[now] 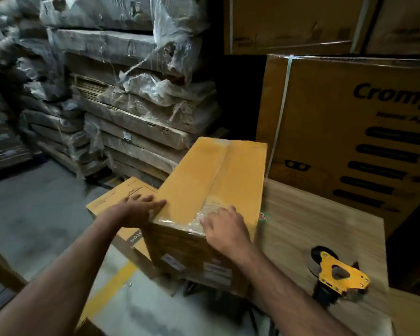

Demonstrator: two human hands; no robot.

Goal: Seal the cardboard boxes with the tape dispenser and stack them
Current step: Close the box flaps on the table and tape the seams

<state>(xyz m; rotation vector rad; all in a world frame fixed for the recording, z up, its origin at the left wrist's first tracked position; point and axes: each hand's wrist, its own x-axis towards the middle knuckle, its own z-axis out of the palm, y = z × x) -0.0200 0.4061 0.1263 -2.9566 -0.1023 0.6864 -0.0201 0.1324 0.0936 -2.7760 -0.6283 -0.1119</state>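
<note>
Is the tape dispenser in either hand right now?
No. The tape dispenser lies on the wooden table, apart from the right hand and left hand on the box.

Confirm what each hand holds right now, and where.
Nothing gripped. Left hand lies flat at the cardboard box's near-left corner; right hand presses the tape at its near edge. Tape dispenser lies untouched.

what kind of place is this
Most likely a warehouse or stockroom: plastic-wrapped stacks of flat cartons sit on a pallet, large strapped appliance boxes are piled at right, and the bare concrete floor carries a yellow painted line.
</note>
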